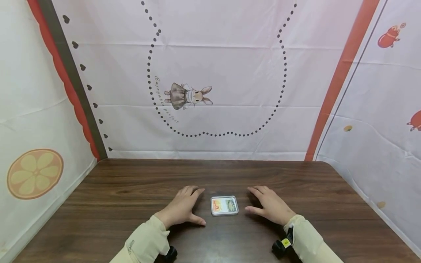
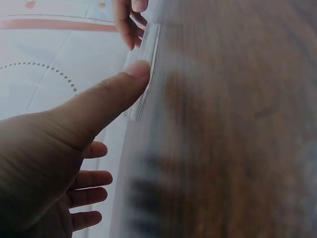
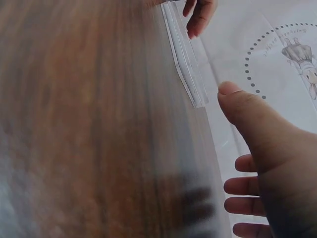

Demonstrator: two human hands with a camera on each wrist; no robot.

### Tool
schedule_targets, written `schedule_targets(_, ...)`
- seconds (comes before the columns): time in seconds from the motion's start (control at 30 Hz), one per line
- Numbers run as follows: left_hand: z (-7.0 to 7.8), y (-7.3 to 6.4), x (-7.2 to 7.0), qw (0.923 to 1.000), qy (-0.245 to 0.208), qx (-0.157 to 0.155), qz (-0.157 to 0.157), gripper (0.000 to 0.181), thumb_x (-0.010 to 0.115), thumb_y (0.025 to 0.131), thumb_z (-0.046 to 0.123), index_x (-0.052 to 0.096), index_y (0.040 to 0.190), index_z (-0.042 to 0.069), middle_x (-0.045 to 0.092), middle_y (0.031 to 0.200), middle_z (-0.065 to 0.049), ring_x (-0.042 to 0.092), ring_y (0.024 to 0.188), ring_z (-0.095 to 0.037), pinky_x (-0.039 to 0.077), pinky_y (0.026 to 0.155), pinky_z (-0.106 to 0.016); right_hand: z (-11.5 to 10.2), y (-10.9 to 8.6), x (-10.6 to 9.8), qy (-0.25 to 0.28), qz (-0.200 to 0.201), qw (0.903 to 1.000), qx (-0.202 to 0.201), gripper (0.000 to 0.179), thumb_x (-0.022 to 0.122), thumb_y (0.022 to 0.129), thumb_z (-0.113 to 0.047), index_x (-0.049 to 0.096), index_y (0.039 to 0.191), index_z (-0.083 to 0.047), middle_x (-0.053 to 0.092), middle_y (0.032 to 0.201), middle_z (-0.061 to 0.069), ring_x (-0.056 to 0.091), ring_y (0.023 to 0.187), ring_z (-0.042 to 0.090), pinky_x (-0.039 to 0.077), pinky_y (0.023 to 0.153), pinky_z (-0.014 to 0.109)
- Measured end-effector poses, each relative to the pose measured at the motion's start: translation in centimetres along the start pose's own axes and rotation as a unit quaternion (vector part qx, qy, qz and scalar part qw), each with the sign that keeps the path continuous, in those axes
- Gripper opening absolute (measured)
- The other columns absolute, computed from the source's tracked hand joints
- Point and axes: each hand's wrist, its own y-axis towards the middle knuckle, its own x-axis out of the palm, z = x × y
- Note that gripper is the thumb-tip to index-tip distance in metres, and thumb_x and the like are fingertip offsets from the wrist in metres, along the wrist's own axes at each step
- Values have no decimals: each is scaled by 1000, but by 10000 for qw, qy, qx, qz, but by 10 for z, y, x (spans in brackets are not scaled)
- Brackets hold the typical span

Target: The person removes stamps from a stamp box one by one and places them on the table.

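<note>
A small flat case of clear plastic (image 1: pixel 224 205), with an orange and green printed card inside, lies on the brown wooden table (image 1: pixel 131 182). To its left is my left hand (image 1: pixel 182 206), thumb and fingers spread apart and holding nothing. My right hand (image 1: pixel 270 205) is on the other side, likewise spread, with a gap between it and the case. Seen edge-on in the left wrist view, the case (image 2: pixel 153 54) is partly hidden behind the left thumb. The right wrist view shows the case (image 3: pixel 183 57) apart from the right thumb.
Behind the table hangs a white cloth (image 1: pixel 230 80) with a printed rabbit and dotted line. More printed cloth covers the left side (image 1: pixel 33 120) and right side (image 1: pixel 378 120). A black wrist device (image 1: pixel 279 248) sits under the right sleeve, another (image 1: pixel 171 253) under the left.
</note>
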Motion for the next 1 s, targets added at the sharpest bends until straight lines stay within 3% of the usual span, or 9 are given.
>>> schedule_targets(0.27,5,10,0,9991,391,126,143,74,72,66,52,50,121,8,50,117,-6,45,111,-23,37,96,-43,-4,3,0,65,151,9998,-145,62,56,78,-59,56,120,-13,57,111,1,53,105,19,42,90,41)
schedule_targets(0.5,9,13,0,9993,351,151,-42,72,72,67,51,51,121,8,51,114,-6,46,107,-22,39,93,-41,-9,3,0,143,95,9998,-140,60,57,78,-58,57,118,-13,57,111,0,53,105,18,43,90,40)
schedule_targets(1.0,12,22,6,10000,55,28,-78,64,72,67,51,57,114,9,50,112,-5,44,103,-20,37,92,-39,-18,10,10,289,65,9990,-333,58,54,79,-60,58,116,-16,55,107,-6,51,101,10,46,86,35)
